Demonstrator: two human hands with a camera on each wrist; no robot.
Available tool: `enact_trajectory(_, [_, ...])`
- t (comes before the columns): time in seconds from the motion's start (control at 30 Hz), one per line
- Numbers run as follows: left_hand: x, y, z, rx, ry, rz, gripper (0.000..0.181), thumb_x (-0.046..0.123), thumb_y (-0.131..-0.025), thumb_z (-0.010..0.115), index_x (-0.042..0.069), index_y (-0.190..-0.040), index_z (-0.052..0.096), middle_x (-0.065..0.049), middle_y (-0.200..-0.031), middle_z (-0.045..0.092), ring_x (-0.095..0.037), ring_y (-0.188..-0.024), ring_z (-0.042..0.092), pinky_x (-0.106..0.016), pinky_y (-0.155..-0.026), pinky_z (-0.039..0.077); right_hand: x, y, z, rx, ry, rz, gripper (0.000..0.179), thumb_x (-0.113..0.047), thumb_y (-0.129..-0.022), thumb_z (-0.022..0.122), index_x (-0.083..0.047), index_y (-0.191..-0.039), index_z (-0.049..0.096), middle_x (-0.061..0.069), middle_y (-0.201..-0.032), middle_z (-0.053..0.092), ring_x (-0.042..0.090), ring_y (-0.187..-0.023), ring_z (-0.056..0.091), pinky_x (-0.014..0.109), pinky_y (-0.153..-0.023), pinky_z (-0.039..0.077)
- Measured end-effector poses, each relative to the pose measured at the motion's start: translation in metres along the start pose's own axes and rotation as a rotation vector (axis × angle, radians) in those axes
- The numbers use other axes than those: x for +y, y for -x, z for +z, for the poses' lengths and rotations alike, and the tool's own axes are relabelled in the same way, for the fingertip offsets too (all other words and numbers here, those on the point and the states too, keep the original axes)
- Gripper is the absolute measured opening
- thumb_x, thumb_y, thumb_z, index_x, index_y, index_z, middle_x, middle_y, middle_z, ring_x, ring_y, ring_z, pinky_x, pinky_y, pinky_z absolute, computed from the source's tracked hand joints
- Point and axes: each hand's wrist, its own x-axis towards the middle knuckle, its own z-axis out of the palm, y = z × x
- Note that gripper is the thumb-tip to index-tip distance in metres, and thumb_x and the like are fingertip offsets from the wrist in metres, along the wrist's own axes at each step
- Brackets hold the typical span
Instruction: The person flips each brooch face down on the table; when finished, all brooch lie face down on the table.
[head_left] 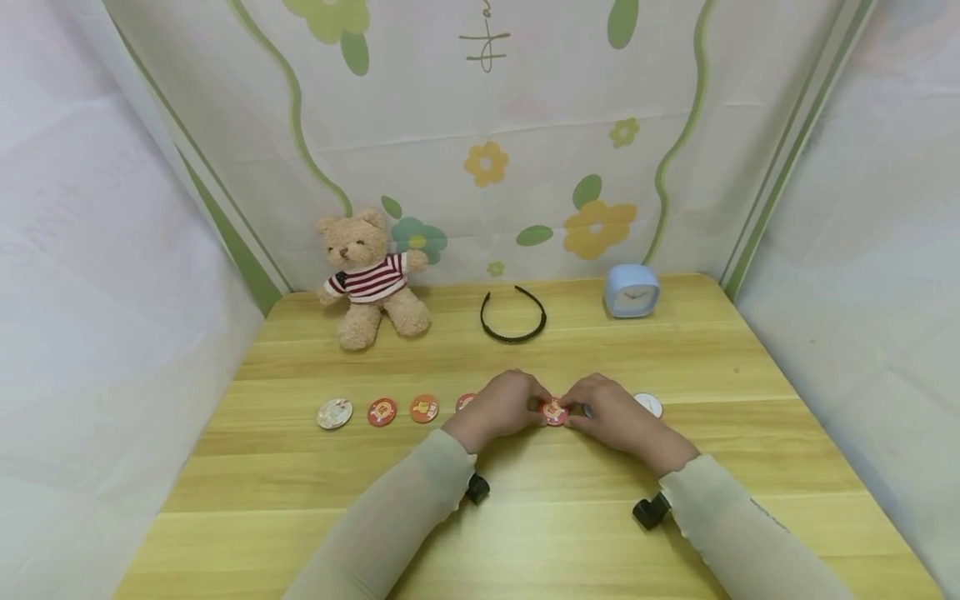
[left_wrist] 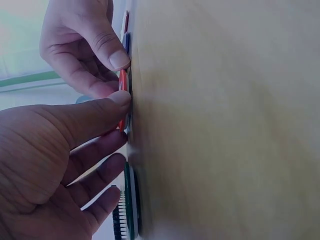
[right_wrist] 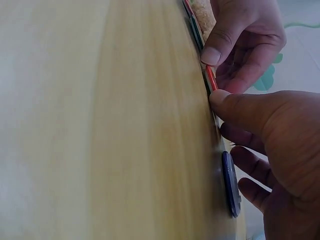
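Note:
A red round badge (head_left: 555, 412) with a yellow design lies flat between both hands, level with a row of badges. On its left edge, my left hand (head_left: 508, 404) pinches it with thumb and fingers. From the other side my right hand (head_left: 611, 417) grips the opposite edge. The left wrist view shows the badge edge-on, close over the table, with the left thumb (left_wrist: 119, 98) on its rim. Beside the right hand's lower fingers is a blue-edged badge (right_wrist: 230, 185). A green-edged badge (left_wrist: 131, 200) stands near the left hand's fingers.
To the left are a cream badge (head_left: 334, 413), a red badge (head_left: 382, 412), an orange thumbs-up badge (head_left: 424, 408) and a partly hidden red one (head_left: 466, 401). A white badge (head_left: 648, 405) lies right. Behind are a teddy bear (head_left: 367, 279), black headband (head_left: 513, 337) and blue clock (head_left: 632, 292).

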Motion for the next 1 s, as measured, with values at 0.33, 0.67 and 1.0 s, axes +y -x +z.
enact_trajectory(0.33, [-0.0007,0.0045,-0.0028,-0.011,-0.015,0.051,0.022,0.032,-0.104,0.078,0.023,-0.123,0.086,0.009,-0.12,0.083,-0.009,-0.115,0.076,-0.028,-0.103,0.059,-0.0021,0.0018,-0.0028,-0.015,0.01,-0.001,0.02,-0.025,-0.103,0.078,-0.016,-0.12,0.084,-0.001,-0.119,0.079,0.024,-0.119,0.068,0.05,-0.105,0.058])
enact_trajectory(0.67, [-0.0016,0.0064,-0.0043,0.054,-0.047,0.078,0.024,0.03,-0.112,0.065,0.025,-0.123,0.085,0.01,-0.12,0.082,-0.005,-0.11,0.077,-0.025,-0.096,0.062,-0.0018,0.0049,-0.0062,0.065,0.007,-0.006,0.021,-0.021,-0.108,0.07,-0.017,-0.122,0.085,-0.004,-0.117,0.082,0.02,-0.113,0.071,0.047,-0.099,0.061])
enact_trajectory(1.0, [-0.0003,0.0026,-0.0029,0.11,-0.012,0.008,0.024,0.027,-0.111,0.067,0.021,-0.126,0.084,0.005,-0.12,0.083,-0.007,-0.109,0.077,-0.027,-0.094,0.063,-0.0023,0.0039,-0.0029,0.072,-0.064,0.09,0.048,-0.017,-0.098,0.084,-0.019,-0.142,0.066,0.0,-0.125,0.077,0.025,-0.118,0.073,0.052,-0.1,0.06])
